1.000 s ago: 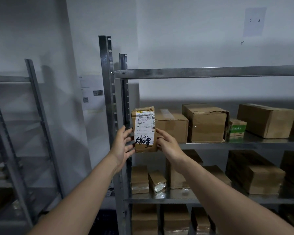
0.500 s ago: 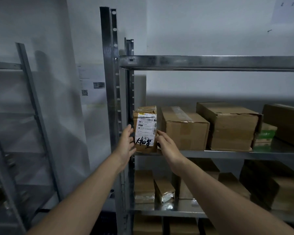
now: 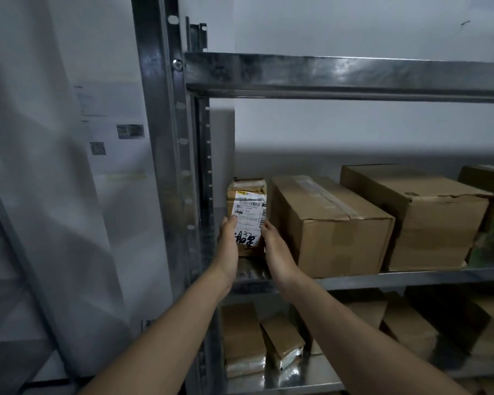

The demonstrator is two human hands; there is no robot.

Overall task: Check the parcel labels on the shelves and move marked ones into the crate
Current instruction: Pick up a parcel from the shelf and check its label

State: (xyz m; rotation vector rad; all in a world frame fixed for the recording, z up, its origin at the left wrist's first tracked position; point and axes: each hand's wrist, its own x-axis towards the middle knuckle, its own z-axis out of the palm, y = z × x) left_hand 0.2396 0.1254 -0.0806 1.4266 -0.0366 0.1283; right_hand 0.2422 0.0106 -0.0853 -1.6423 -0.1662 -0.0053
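Brown cardboard parcel, small and upright, stands at the far left end of the middle shelf, just beside the steel upright. A white printed label covers its front, with black handwriting across the lower part. Left grip presses flat against the parcel's left edge, fingers reaching up along the label. Right grip is against the right edge, fingertips at the label's side. The parcel sits clamped between the two, its base at or near the shelf; contact there is hidden by the wrists. A larger box stands just right of the parcel, touching or nearly so, then another box further right. Smaller packets lie on the lower shelf.
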